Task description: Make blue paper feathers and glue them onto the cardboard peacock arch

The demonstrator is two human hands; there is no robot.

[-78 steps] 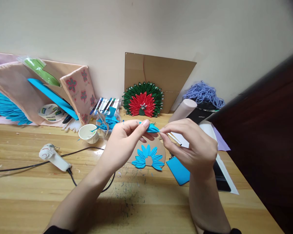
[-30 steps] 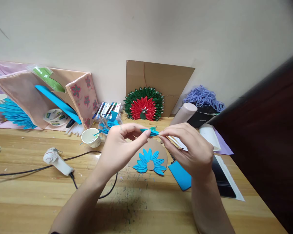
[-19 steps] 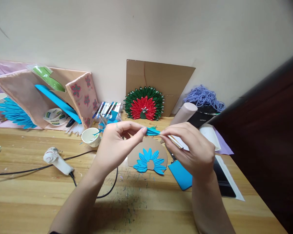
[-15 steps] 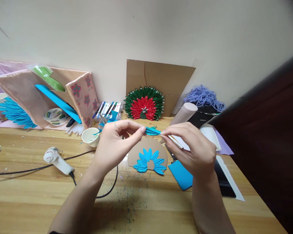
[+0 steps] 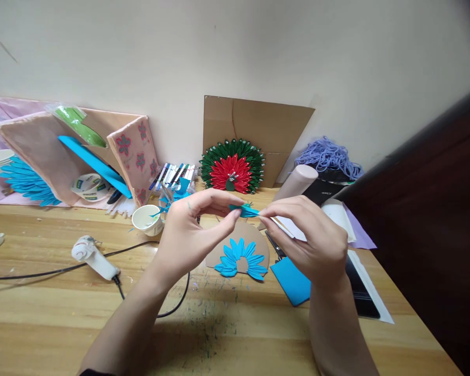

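Between my two hands, above the table, is a small folded blue paper petal (image 5: 249, 210). My left hand (image 5: 203, 224) pinches its left end between thumb and fingers. The right end is in a pinch of my right hand (image 5: 313, 235), thumb against forefinger. Below them a rounded cardboard piece (image 5: 215, 256) lies on the table, partly hidden by my left hand. Blue petals (image 5: 241, 250) sit on it in an arc round a bare centre. A blue paper sheet (image 5: 292, 282) lies under my right hand, beside black-handled scissors (image 5: 276, 245).
A white glue gun (image 5: 96, 258) with a black cord lies left on the wooden table. Behind it stand a paper cup (image 5: 147, 219), markers (image 5: 174, 175) and a pink box (image 5: 133, 156). At the back are a red-green peacock (image 5: 232, 167), cardboard (image 5: 254, 125) and purple cord (image 5: 329, 156).
My left fingers have slid slightly right along the blue petal, closer to my right fingertips. Its left tip now shows above my left thumb. My right hand has hardly moved.
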